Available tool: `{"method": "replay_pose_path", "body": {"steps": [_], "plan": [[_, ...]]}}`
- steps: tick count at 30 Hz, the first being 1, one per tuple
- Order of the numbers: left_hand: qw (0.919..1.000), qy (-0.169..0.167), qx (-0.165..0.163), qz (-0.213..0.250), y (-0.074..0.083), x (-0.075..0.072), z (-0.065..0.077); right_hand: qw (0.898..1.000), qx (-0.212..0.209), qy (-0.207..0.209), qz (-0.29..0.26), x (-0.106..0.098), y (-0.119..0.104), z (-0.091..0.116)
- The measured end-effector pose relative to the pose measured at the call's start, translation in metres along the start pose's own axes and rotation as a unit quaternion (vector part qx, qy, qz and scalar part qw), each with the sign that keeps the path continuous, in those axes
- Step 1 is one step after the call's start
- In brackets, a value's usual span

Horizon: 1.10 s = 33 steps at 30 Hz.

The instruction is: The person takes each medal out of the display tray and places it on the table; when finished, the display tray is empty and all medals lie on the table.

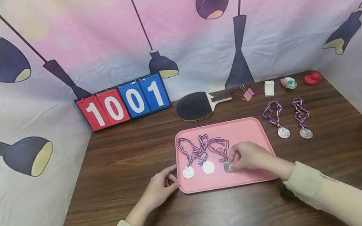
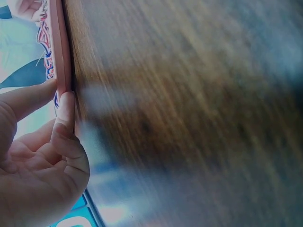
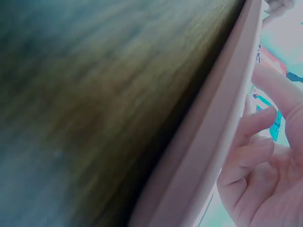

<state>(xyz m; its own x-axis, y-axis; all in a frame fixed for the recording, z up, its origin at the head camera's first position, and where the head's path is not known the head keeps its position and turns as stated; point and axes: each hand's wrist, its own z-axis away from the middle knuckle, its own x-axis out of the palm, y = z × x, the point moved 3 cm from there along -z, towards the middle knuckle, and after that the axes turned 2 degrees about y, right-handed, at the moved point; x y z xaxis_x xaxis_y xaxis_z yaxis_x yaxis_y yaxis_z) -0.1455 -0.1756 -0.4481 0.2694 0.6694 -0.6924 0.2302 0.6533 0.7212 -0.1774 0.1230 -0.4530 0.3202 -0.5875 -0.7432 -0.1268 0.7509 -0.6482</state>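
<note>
A pink tray (image 1: 245,130) lies on the wooden table. Three silver medals with knotted striped ribbons are in it: a left medal (image 1: 189,172), a middle medal (image 1: 208,167) and a right medal (image 1: 227,166). My right hand (image 1: 250,155) reaches over the tray's near right corner and pinches the right medal at its edge. At the tray's left side, my left hand (image 1: 159,186) holds the rim. The left wrist view shows its thumb (image 2: 35,97) on the rim and a fingertip (image 2: 66,101) against the outer wall. In the right wrist view, the tray wall hides the medal.
Right of the tray lie two more medals, one (image 1: 283,132) beside the other (image 1: 305,133). Along the back stand a scoreboard (image 1: 123,102), a table tennis bat (image 1: 194,106), a pink binder clip (image 1: 246,94), a white block (image 1: 269,88), a small figurine (image 1: 288,83) and a red duck (image 1: 312,78).
</note>
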Motion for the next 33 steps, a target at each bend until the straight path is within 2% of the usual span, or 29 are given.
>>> {"method": "replay_pose_path", "body": {"steps": [9, 17, 22, 26, 33], "plan": [[1.0, -0.001, 0.001, -0.001, -0.001, 0.001, 0.0, 0.997, -0.025, -0.013, -0.067, -0.008, 0.003, 0.003], [1.0, -0.001, 0.002, -0.002, 0.0, 0.0, 0.0, 0.985, -0.045, -0.014, -0.165, -0.028, 0.006, 0.006], [1.0, -0.001, 0.002, -0.003, 0.0, 0.0, -0.001, 0.985, -0.065, 0.036, -0.157, -0.053, 0.007, 0.014], [1.0, 0.001, -0.001, -0.003, 0.0, 0.0, -0.001, 0.984, -0.065, 0.067, -0.153, -0.076, 0.009, 0.028], [0.9999, 0.006, 0.011, -0.004, 0.0, 0.001, -0.001, 0.985, -0.023, 0.099, -0.139, -0.11, 0.026, 0.06]]}}
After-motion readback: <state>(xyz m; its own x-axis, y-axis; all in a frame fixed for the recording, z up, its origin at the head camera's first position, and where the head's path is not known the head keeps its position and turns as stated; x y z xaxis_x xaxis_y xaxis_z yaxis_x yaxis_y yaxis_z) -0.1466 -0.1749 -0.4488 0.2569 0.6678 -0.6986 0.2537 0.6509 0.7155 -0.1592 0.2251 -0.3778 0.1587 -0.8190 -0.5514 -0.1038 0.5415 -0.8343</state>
